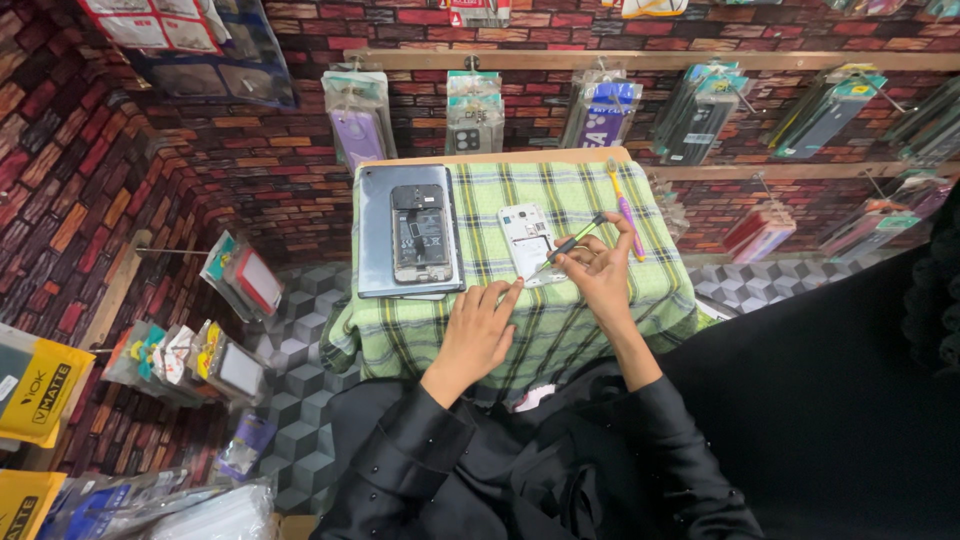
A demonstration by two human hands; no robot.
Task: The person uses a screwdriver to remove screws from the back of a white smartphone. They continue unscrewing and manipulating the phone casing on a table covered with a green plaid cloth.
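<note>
White casing marks the small opened phone [527, 240], which lies back-up on the worktop [520, 330] with its rear cover off and its inner frame exposed. The right hand [598, 272] is closed in a pen grip around a thin dark screwdriver [572, 244], whose tip rests on or just above the lower part of the phone. The left hand [478, 330] lies open and flat just beside the phone, its index finger extended toward the lower corner, holding nothing.

Judged from this layout, disassembly is under way: the cover is already removed, while the internal frame remains in place; whether any screws are out is too small to tell.

A second opened phone [420, 232], dark, with its battery visible, lies on a grey tablet [378, 235] at the left of the worktop. A pink-and-yellow tool [625, 205] lies near the right edge. A green plaid cloth covers the worktop.

Brick-pattern walls surround the worktop. Packaged phone cases [478, 110] hang on hooks along a wooden rail [640, 60], and further packets hang at the left wall.
</note>
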